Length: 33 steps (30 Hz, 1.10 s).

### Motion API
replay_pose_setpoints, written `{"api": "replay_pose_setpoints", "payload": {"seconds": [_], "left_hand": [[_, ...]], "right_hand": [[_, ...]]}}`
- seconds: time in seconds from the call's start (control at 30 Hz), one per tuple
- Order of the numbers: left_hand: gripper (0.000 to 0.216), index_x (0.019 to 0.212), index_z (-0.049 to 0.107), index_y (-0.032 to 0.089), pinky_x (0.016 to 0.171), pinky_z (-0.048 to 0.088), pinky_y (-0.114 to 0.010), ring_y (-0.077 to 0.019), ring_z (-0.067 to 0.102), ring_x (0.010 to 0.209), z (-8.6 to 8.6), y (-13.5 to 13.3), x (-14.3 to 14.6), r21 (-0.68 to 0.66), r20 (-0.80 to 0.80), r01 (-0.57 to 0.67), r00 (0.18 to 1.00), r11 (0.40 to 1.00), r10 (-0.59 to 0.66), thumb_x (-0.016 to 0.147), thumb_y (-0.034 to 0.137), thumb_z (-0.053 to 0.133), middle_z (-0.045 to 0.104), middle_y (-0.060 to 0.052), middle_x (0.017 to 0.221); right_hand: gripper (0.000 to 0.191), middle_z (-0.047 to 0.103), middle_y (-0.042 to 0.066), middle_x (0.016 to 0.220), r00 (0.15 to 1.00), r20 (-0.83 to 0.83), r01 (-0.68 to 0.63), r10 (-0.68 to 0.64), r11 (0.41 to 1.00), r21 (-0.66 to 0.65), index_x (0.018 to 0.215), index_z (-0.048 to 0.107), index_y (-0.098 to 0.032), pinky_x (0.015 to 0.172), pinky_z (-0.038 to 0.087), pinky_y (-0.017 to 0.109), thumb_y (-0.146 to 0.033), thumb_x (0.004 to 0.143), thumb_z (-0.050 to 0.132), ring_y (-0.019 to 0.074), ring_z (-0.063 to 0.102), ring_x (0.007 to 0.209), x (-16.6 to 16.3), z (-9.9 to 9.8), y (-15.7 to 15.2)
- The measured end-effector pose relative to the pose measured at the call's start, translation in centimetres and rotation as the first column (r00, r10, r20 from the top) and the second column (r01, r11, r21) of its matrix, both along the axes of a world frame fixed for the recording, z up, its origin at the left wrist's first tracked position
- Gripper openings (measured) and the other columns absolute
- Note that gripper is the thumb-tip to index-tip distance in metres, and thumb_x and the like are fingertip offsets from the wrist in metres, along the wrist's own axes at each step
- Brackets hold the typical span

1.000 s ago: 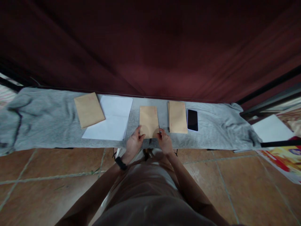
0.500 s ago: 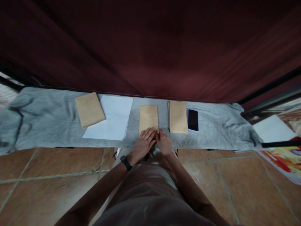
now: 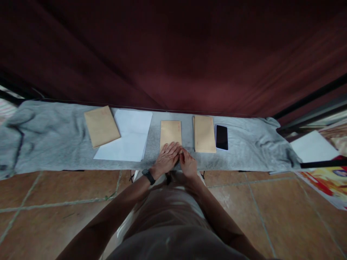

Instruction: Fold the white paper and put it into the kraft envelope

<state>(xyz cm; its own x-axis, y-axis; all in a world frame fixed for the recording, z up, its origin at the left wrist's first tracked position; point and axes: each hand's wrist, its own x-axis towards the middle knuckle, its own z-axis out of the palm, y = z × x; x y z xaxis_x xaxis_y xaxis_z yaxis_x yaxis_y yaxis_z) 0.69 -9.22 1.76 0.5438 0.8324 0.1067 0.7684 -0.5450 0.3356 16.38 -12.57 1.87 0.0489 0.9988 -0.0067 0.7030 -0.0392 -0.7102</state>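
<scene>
A tan envelope (image 3: 170, 131) lies in the middle of a narrow table under a grey cloth (image 3: 54, 144). My left hand (image 3: 167, 158) rests flat on its near end, fingers stretched out together. My right hand (image 3: 188, 163) sits just right of it at the envelope's near right corner, fingers curled in a pinch; what they grip is hidden. A black band is on my left wrist.
A second tan envelope (image 3: 204, 133) and a black phone (image 3: 222, 137) lie to the right. A third tan envelope (image 3: 101, 125) overlaps white paper sheets (image 3: 127, 139) on the left. Dark red curtain hangs behind. Another white sheet (image 3: 311, 146) lies far right. Tiled floor lies below.
My left hand moved from the envelope's near left corner onto its near end and flattened. My right hand stayed at the near right corner.
</scene>
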Motion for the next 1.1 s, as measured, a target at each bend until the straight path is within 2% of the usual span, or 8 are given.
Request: {"api": "replay_pose_setpoints", "payload": {"seconds": [0.17, 0.33, 0.5, 0.67, 0.9, 1.1], "left_hand": [[0.051, 0.154, 0.048, 0.022, 0.130, 0.015, -0.055, -0.0272, 0.026, 0.157, 0.3, 1.4, 0.1, 0.008, -0.020, -0.003, 1.000, 1.000, 0.003, 0.106, 0.032, 0.035, 0.039, -0.007, 0.166], [0.054, 0.157, 0.044, 0.023, 0.130, 0.015, -0.055, -0.0271, 0.022, 0.159, 0.0, 2.8, 0.2, 0.024, -0.080, -0.024, 0.996, 0.999, 0.026, 0.107, 0.040, 0.034, 0.034, -0.006, 0.168], [0.057, 0.159, 0.039, 0.022, 0.130, 0.014, -0.054, -0.0265, 0.021, 0.159, -0.2, 4.0, 0.5, 0.023, -0.128, -0.039, 0.991, 0.999, 0.042, 0.107, 0.042, 0.033, 0.031, -0.008, 0.169], [0.057, 0.159, 0.039, 0.019, 0.130, 0.014, -0.054, -0.0270, 0.021, 0.159, -0.5, 4.7, 0.7, 0.048, -0.123, -0.053, 0.991, 0.997, 0.058, 0.106, 0.040, 0.034, 0.031, -0.009, 0.169], [0.058, 0.159, 0.040, 0.019, 0.130, 0.012, -0.053, -0.0274, 0.022, 0.159, -0.6, 5.9, 0.8, 0.064, -0.109, -0.064, 0.992, 0.996, 0.070, 0.106, 0.044, 0.035, 0.031, -0.009, 0.169], [0.061, 0.159, 0.039, 0.019, 0.130, 0.010, -0.053, -0.0286, 0.022, 0.158, -0.1, 6.7, 0.7, 0.057, -0.107, -0.084, 0.990, 0.995, 0.090, 0.106, 0.046, 0.035, 0.031, -0.009, 0.169]], "right_hand": [[0.038, 0.073, 0.017, 0.116, 1.000, 0.018, -0.002, 0.002, 1.000, 0.025, 0.134, 0.062, -0.020, 0.092, 0.054, 0.041, -0.032, 0.105, 0.042, 0.0295, 0.072, 0.101, -0.1, -0.2, 0.0], [0.037, 0.073, 0.015, 0.113, 0.994, 0.112, -0.023, 0.020, 0.999, 0.028, 0.133, 0.062, -0.019, 0.086, 0.054, 0.037, -0.028, 0.105, 0.039, 0.0271, 0.072, 0.097, -0.1, -0.2, 0.0], [0.040, 0.073, 0.015, 0.113, 0.981, 0.194, -0.022, 0.018, 1.000, 0.018, 0.139, 0.058, -0.018, 0.081, 0.054, 0.033, -0.026, 0.105, 0.040, 0.0256, 0.072, 0.096, -0.1, -0.3, 0.0], [0.041, 0.073, 0.015, 0.116, 0.982, 0.185, -0.037, 0.025, 0.997, 0.061, 0.139, 0.058, -0.018, 0.081, 0.054, 0.035, -0.027, 0.104, 0.038, 0.0274, 0.072, 0.097, 0.0, -0.7, -0.1], [0.041, 0.072, 0.016, 0.109, 0.988, 0.156, -0.034, 0.019, 0.995, 0.096, 0.138, 0.059, -0.016, 0.081, 0.054, 0.035, -0.025, 0.103, 0.039, 0.0264, 0.071, 0.093, 0.0, -1.3, -0.1], [0.041, 0.071, 0.019, 0.117, 0.986, 0.163, -0.038, 0.023, 0.995, 0.089, 0.138, 0.059, -0.015, 0.082, 0.055, 0.039, -0.025, 0.103, 0.038, 0.0285, 0.071, 0.095, 0.0, -1.6, 0.0]]}}
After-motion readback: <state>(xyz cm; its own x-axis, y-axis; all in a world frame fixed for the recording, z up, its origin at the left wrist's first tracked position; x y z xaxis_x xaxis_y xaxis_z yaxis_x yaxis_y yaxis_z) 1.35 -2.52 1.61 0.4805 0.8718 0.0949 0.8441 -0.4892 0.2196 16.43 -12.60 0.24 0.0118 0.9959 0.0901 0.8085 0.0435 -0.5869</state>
